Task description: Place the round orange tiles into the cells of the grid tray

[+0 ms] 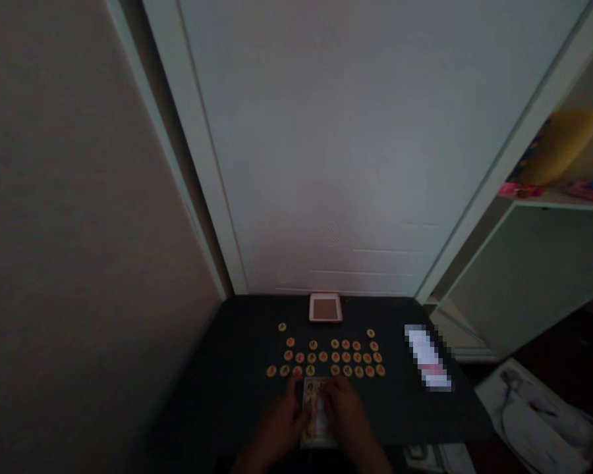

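Observation:
Both my hands are low at the near edge of a dark table [227, 388]. My left hand [279, 424] and my right hand [346, 415] close from either side on a small pale box with red print [316, 409]. Just beyond them lie several round wooden game pieces with red and dark marks [336, 359], spread in loose rows. A square pink-rimmed tray [325, 307] sits at the far edge of the table.
A white door [346, 145] stands right behind the table, a beige wall at left. At the right is a white shelf unit [534, 263] with a yellow item. A blurred white object [429, 359] lies on the table's right side. White papers lie on the floor.

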Motion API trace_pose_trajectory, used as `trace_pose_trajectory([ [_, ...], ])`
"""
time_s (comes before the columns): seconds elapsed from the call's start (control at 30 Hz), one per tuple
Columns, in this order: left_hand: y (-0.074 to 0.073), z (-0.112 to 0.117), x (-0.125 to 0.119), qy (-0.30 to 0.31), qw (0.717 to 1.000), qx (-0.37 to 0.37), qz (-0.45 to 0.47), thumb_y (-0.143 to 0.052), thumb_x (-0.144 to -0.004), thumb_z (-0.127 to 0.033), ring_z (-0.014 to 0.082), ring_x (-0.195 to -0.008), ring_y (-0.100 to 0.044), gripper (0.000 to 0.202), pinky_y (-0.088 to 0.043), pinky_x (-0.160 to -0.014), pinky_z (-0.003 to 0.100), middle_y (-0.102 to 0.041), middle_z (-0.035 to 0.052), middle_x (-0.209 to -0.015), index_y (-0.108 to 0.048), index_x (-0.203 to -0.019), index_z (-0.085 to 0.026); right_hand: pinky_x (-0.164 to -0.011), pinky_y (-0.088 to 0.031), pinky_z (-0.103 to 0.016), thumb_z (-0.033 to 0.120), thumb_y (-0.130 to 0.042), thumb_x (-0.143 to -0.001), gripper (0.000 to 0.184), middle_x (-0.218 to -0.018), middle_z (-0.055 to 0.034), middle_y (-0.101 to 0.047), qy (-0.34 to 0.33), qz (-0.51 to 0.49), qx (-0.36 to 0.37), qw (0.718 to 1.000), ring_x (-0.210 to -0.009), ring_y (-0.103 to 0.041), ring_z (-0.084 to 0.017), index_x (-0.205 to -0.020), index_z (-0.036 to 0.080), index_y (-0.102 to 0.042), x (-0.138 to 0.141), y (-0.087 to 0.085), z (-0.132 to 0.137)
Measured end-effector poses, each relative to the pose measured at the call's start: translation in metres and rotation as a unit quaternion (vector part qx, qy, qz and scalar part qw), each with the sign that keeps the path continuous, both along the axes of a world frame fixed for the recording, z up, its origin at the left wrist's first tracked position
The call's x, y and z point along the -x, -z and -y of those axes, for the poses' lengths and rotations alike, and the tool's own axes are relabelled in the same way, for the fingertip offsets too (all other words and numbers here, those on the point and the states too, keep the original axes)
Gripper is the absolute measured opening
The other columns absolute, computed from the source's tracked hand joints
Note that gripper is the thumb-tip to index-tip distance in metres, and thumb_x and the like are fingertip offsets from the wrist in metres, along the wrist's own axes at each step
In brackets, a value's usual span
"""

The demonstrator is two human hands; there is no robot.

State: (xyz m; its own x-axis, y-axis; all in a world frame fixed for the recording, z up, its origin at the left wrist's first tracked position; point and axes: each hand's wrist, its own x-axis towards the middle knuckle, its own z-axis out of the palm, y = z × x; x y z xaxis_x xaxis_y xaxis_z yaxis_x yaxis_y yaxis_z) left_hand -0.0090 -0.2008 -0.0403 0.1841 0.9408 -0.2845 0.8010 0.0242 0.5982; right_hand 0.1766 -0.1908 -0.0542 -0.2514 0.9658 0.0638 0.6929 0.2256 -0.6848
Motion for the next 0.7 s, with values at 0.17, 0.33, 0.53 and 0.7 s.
trace_pose_trajectory([
  [0.17,0.001,-0.007,-0.004,-0.023,0.998,-0.013,-0.049,-0.039,-0.099,-0.045,0.0238,-0.089,-0.071,0.038,-0.044,-0.069,0.027,-0.075,0.0079,-0.095,-0.046,-0.125,-0.019,-0.09,-0.045,-0.026,0.011,-0.047,-0.092,0.03,-0.105,-0.0069,-0.067,0.005,0.02,-0.009,1.0,-0.101,-0.062,-0.02,-0.099,0.022,-0.074,0.002,-0.011,-0.017],
  [0.33,0.003,-0.01,-0.004,-0.022,0.997,-0.022,-0.069,-0.042,-0.099,-0.043,0.0228,-0.091,-0.072,0.028,-0.043,-0.07,0.026,-0.075,0.0066,-0.099,-0.049,-0.117,-0.022,-0.095,-0.041,-0.025,0.005,-0.049,-0.086,0.041,-0.114,-0.0063,-0.066,-0.047,0.068,0.0,0.997,-0.11,-0.059,-0.02,-0.111,0.026,-0.074,0.007,-0.026,-0.039],
  [0.53,0.005,-0.008,0.0,-0.013,0.998,-0.029,-0.05,-0.04,-0.1,-0.039,0.0208,-0.084,-0.072,0.024,-0.039,-0.062,0.024,-0.075,0.0042,-0.091,-0.05,-0.113,-0.023,-0.092,-0.04,-0.026,0.012,-0.05,-0.089,0.039,-0.111,-0.0055,-0.065,-0.099,0.131,0.007,0.986,-0.109,-0.057,-0.021,-0.112,0.031,-0.074,0.015,-0.034,-0.049],
  [0.7,0.005,-0.005,0.006,-0.026,0.998,-0.012,-0.055,-0.044,-0.098,-0.039,0.0217,-0.088,-0.071,0.022,-0.04,-0.064,0.024,-0.075,0.0052,-0.096,-0.052,-0.112,-0.024,-0.094,-0.039,-0.026,0.009,-0.05,-0.086,0.04,-0.114,-0.0058,-0.066,-0.105,0.118,0.015,0.987,-0.113,-0.056,-0.021,-0.109,0.03,-0.076,0.01,-0.032,-0.051],
])
